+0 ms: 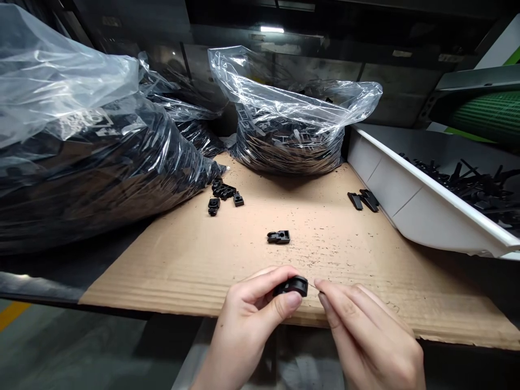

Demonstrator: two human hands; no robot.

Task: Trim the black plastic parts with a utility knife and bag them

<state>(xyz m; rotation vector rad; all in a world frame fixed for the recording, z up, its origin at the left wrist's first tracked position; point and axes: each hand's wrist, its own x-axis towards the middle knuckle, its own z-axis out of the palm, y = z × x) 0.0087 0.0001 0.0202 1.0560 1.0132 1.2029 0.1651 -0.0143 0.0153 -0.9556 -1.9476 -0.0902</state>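
My left hand (255, 317) pinches a small black plastic part (298, 284) with a rounded, grooved end, low over the cardboard's front edge. Just to its right, my right hand (365, 325) has thumb and forefinger pressed together. A thin line shows between those fingertips and the part, too fine to name. Ahead of both hands, one black plastic clip (278, 236) lies on the cardboard sheet (182, 260). Several similar black pieces (223, 189) are grouped farther back on the left. Flat, tapered black pieces (361, 200) rest beside the bin at right.
A large clear bag of black parts (101, 162) bulges over the left side. Another open bag (288, 135) stands at the back, with a third bag (190, 119) between. On the right, a white bin (410, 200) holds black pieces. Dark crumbs dot the cardboard.
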